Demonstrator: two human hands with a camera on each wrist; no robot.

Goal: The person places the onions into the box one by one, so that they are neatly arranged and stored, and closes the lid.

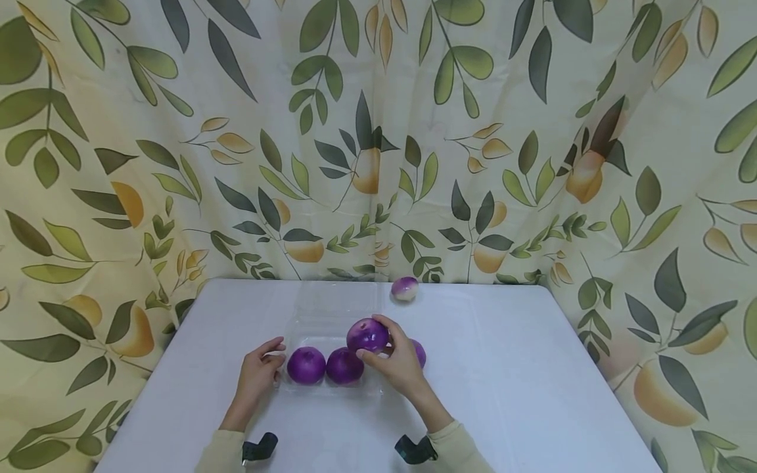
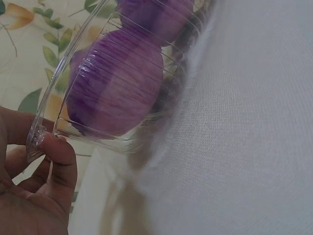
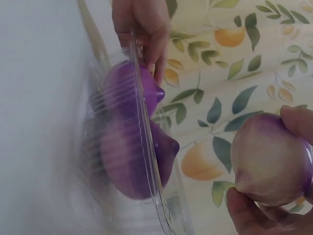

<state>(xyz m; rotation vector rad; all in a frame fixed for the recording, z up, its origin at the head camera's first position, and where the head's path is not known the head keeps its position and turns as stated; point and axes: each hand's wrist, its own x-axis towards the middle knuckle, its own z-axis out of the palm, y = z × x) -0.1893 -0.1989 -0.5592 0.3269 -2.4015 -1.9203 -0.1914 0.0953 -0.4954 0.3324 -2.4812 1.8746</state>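
A clear plastic container (image 1: 369,391) lies on the table with two purple onions, the left onion (image 1: 306,366) and the right onion (image 1: 345,366), side by side in it. My left hand (image 1: 260,371) pinches the container's left edge between thumb and fingers, as the container's corner (image 2: 36,139) in the left wrist view shows. My right hand (image 1: 402,361) grips another onion (image 1: 368,336) just above the container's right part. Its pale underside shows in the right wrist view, where the held onion (image 3: 271,159) is apart from the container wall.
One more onion (image 1: 419,353) sits right of the container, partly hidden behind my right hand. A purple and white onion (image 1: 405,289) lies near the table's back edge. The container's clear lid (image 1: 337,302) stretches toward the back. A leaf-patterned curtain (image 1: 378,164) hangs behind the white table (image 1: 520,387).
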